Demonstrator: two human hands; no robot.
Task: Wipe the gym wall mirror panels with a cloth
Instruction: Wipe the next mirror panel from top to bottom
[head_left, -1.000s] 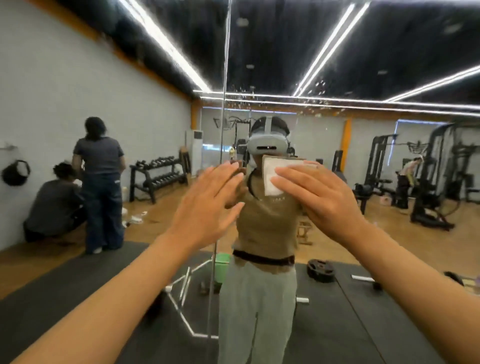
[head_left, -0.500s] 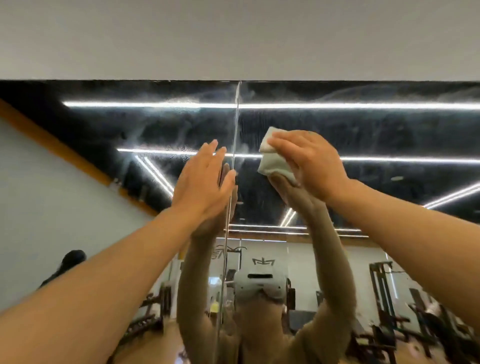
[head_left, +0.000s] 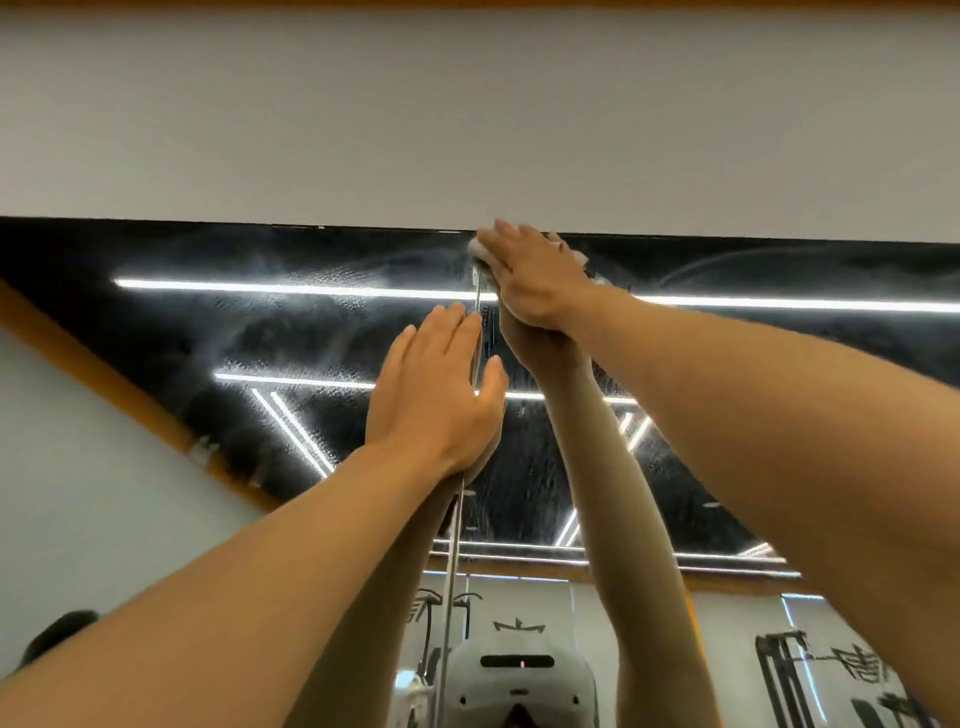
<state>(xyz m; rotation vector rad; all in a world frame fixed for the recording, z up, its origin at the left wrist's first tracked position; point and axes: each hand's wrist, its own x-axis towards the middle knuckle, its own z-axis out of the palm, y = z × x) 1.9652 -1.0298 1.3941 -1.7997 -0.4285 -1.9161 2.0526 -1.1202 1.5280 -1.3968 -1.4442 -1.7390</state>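
Gym wall mirror (head_left: 208, 332), seen from below: two panels meeting at a vertical seam (head_left: 470, 400), their top edge running under a pale grey wall band (head_left: 467, 119). The glass carries hazy streaks and fine droplets across the dark reflected ceiling with its bright light strips (head_left: 291, 288). Left hand (head_left: 434, 400) lies flat on the mirror beside the seam, fingers straight and close together, thumb apart to the right. Right hand (head_left: 530, 278) presses a white cloth (head_left: 479, 249) against the top edge of the right panel, right at the seam, fingers straight and slightly spread. The cloth is almost wholly hidden under that hand; only small crumpled bits show at its left and right. A white headset (head_left: 514, 675) is reflected low at centre
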